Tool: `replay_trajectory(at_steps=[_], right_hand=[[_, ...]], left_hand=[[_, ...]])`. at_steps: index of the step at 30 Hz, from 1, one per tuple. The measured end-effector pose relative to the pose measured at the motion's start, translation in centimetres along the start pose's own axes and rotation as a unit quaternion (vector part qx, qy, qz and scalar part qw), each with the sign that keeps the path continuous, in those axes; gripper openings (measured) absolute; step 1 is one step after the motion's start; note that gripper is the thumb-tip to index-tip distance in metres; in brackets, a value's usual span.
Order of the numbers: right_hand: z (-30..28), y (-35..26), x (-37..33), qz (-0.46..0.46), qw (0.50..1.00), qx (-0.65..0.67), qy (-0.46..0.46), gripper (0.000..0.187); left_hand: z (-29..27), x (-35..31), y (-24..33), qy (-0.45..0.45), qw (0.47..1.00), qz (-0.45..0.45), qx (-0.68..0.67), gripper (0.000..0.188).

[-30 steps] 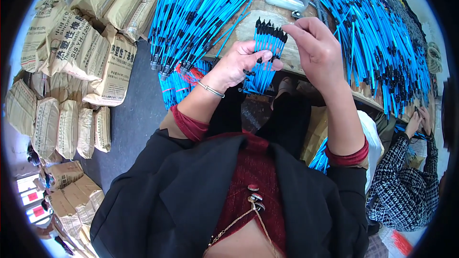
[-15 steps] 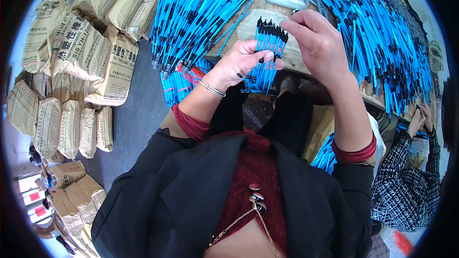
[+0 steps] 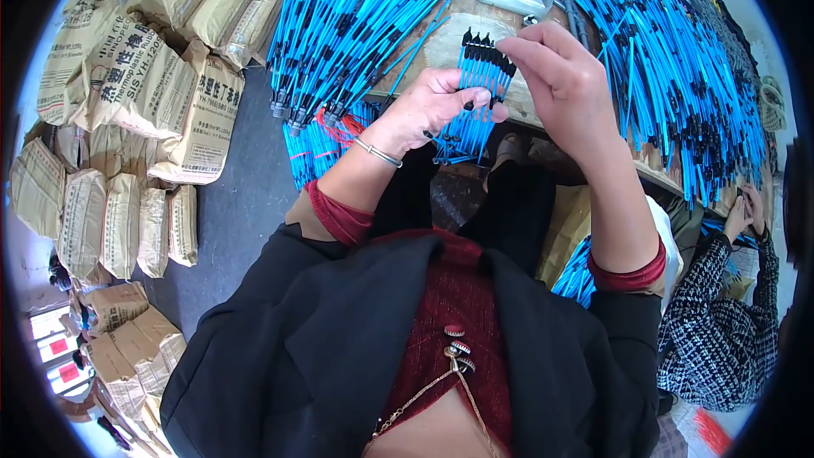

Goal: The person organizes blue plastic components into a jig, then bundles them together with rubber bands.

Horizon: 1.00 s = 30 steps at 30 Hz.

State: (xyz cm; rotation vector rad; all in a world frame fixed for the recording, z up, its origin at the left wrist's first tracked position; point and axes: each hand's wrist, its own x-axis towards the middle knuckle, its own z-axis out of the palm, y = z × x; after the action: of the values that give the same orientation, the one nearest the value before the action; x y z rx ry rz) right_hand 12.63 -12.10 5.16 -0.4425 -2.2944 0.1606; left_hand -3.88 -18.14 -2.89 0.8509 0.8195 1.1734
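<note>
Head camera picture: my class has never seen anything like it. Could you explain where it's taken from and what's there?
There is no machine: a person works bare-handed. A wide fisheye camera on the head looks down, so straight edges bend. The left hand grips a bunch of blue sticks with black ends; the right hand has its fingertips by those ends, but whether it pinches one is unclear. On the table lie a left pile and a right pile of similar sticks, a clear box between them.
</note>
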Motion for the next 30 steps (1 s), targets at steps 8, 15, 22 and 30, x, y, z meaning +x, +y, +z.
replay_trajectory(at_steps=[8,15,22,30], right_hand=[[0.1,-0.6,-0.1,0.049,0.997,0.051,-0.022,0.024],[1.2,-0.8,1.5,0.153,0.884,0.405,0.174,0.031],[2.4,13.7,3.3,0.179,0.975,-0.108,-0.075,0.024],[10.8,21.9,7.2,0.204,0.878,-0.275,-0.335,0.019]], left_hand=[[0.3,0.1,-0.1,0.004,0.998,0.001,0.056,0.019],[0.2,0.1,-0.9,0.024,0.999,0.021,0.042,0.018],[-0.3,-0.8,-2.6,-0.032,0.943,0.227,0.243,0.016],[-1.0,-0.6,-2.5,-0.023,0.947,0.244,0.207,0.018]])
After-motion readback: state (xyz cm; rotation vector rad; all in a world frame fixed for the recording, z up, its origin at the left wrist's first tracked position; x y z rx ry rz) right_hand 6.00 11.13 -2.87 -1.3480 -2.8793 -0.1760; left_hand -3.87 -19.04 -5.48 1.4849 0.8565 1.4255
